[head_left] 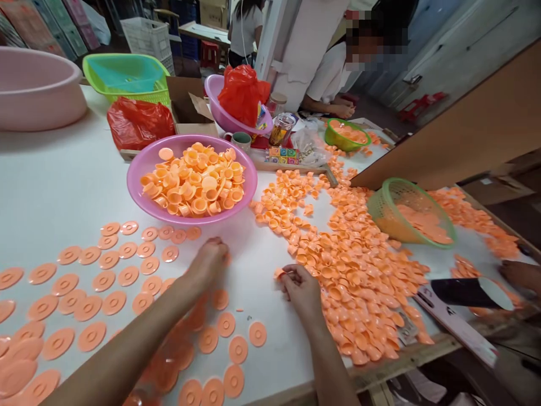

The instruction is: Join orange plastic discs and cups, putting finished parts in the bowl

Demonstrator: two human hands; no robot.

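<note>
My left hand (211,256) is closed over the white table, just below the pink bowl (133,194). A sliver of orange plastic shows past its fingertips; the rest is hidden. To the right, my right hand (301,290) pinches a small orange cup (279,273) between thumb and fingers. Beside it spreads a large heap of small orange plastic cups (355,270). Glossy orange cup-like pieces (194,180) fill the pink bowl. Flat orange discs (127,276), each with a ring in its middle, lie in loose rows around my left forearm, some overlapping.
A green basket (382,208) of orange pieces tilts on the heap. Behind the bowl stand a red plastic bag (139,123), a mug (242,141) and a glass jar (282,129). A brown board (456,124) slants at right. Another person's hand (522,276) is near a dark cylinder (459,292).
</note>
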